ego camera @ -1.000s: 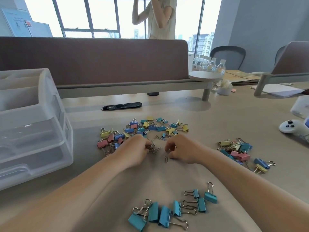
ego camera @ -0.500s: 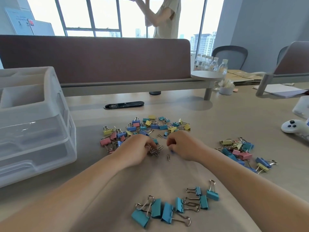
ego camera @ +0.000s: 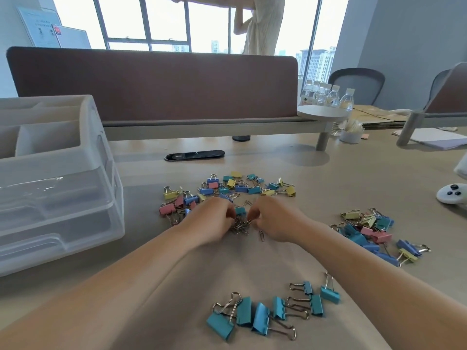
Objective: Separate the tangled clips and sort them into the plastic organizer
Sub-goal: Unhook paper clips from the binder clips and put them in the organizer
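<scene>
Hands (ego camera: 209,221) (ego camera: 274,219) pinch tangled silvery wire clips (ego camera: 241,225).

Bright daylight from windows (ego camera: 164,21), blown out; wide-angle edge distortion.

Organizer (ego camera: 75,188) left of clip pile (ego camera: 227,190); controller (ego camera: 452,194) far right.
</scene>
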A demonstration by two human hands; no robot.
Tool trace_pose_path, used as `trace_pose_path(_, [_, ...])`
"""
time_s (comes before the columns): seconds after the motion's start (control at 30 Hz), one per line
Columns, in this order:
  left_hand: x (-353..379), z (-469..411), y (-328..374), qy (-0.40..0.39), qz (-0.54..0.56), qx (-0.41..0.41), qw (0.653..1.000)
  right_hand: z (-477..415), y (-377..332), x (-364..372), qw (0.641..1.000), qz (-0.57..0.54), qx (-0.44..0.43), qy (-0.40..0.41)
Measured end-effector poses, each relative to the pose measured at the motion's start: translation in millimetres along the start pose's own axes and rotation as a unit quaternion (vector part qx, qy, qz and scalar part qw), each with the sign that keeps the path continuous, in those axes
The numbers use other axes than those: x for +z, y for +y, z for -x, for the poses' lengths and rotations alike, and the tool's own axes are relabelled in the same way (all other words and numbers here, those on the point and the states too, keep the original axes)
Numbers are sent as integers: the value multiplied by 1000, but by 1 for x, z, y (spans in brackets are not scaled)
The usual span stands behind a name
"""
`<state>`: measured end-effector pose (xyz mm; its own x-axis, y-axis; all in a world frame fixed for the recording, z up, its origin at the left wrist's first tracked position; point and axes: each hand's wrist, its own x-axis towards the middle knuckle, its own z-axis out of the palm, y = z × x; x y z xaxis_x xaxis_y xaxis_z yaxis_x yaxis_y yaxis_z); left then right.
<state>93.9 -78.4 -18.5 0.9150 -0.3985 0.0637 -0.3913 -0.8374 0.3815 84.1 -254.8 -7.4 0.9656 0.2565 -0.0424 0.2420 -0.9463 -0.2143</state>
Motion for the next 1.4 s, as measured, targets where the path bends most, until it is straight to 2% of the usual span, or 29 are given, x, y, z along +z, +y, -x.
trace_pose_path(0.13, [2, -2, 1, -5, 5, 0, 1000, 1, 0, -2, 1000, -6, -14, -14])
trace_pose_path(0.37, [-7, -1, -1, 45, 17, -4, 999, -13, 0, -3, 999, -23, 1, 45])
trace_pose_path(0.6, [-11, -1, -7, 36, 19, -7, 999, -27, -16, -1, 999, 33, -1, 24])
trace_pose_path(0.7, [-13, 1, -7, 34, 20, -6, 999, -28, -17, -1, 999, 23, -2, 24])
trace_pose_path(0.97, [-18, 4, -2, 47, 28, -14, 998, -27, -13, -4, 998, -54, -11, 42])
trace_pose_path(1.23, [-26, 12, 13, 55, 14, -4, 998, -12, -3, -22, 981, -178, 4, 81])
trace_pose_path(1.4, [-24, 10, 34, 34, 33, 12, 999, 12, 14, -34, 975, -205, 15, 83])
